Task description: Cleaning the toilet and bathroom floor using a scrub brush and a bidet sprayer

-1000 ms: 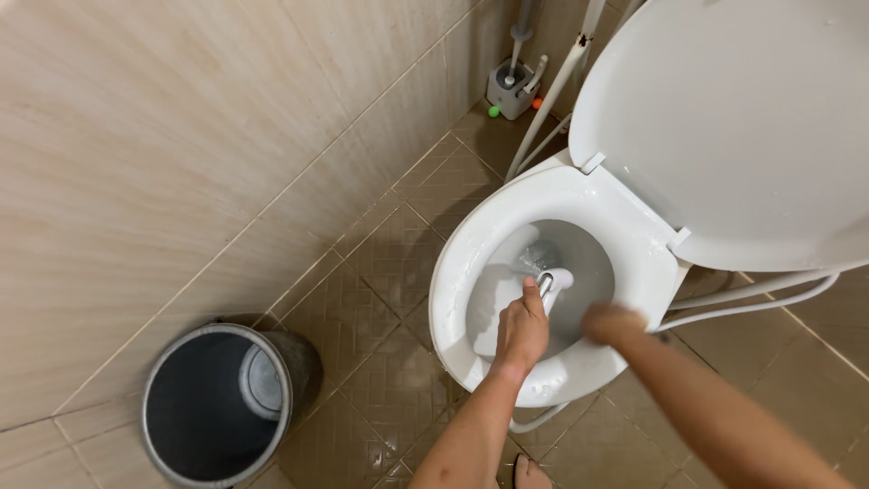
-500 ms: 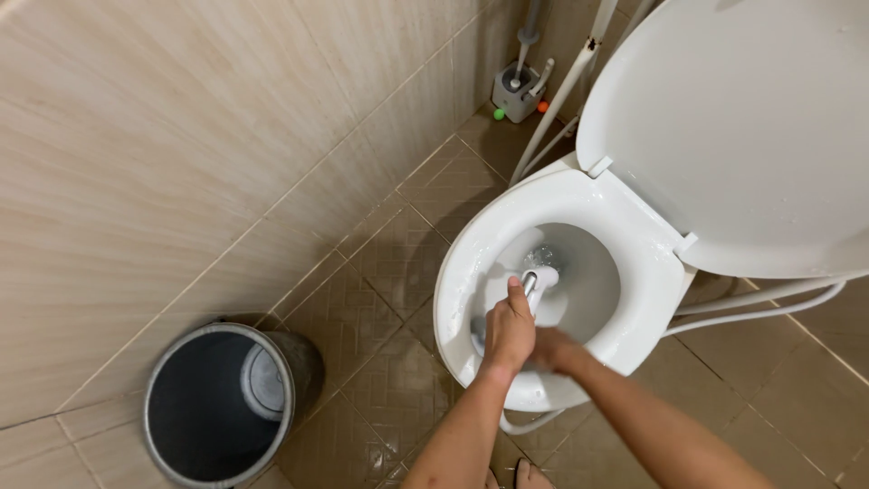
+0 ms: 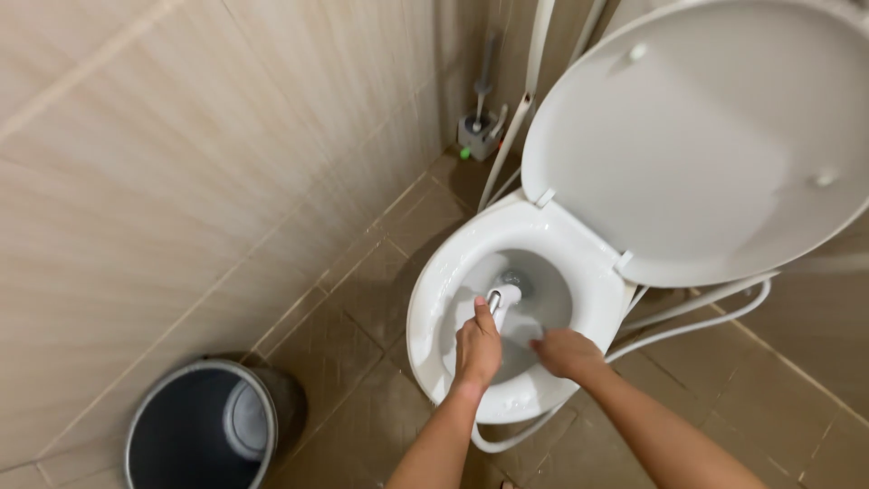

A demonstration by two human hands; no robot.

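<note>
- Head view, looking down into a tiled bathroom corner; two bare forearms rise from the bottom edge toward a white toilet.
- The left hand [image 3: 477, 349] is closed around the handle of a white bidet sprayer [image 3: 501, 300], thumb lying along the top; the sprayer's head points down into the bowl.
- A white hose [image 3: 507, 439] loops below the front of the toilet, under the left wrist.
- The right hand [image 3: 563, 351] rests just beside the left, over the front inside of the bowl. Its fingers are curled downward; whether it holds anything cannot be told.
- The toilet bowl [image 3: 434, 299] is white and wet, with water at its centre just beyond the sprayer head.
- At lower left, well apart from the toilet, a round dark waste bin [image 3: 201, 426] stands open on the brown floor tiles [image 3: 362, 299], against the beige tiled wall [image 3: 181, 163].
- Behind the bowl, the white toilet lid [image 3: 706, 136] stands raised, filling the upper right.
- Pale hoses [image 3: 715, 308] curve along the floor to the right of the bowl.
- In the far corner, a toilet brush in its grey holder [image 3: 479, 131] sits on the floor, with white pipes [image 3: 520, 118] leaning just beside it.
</note>
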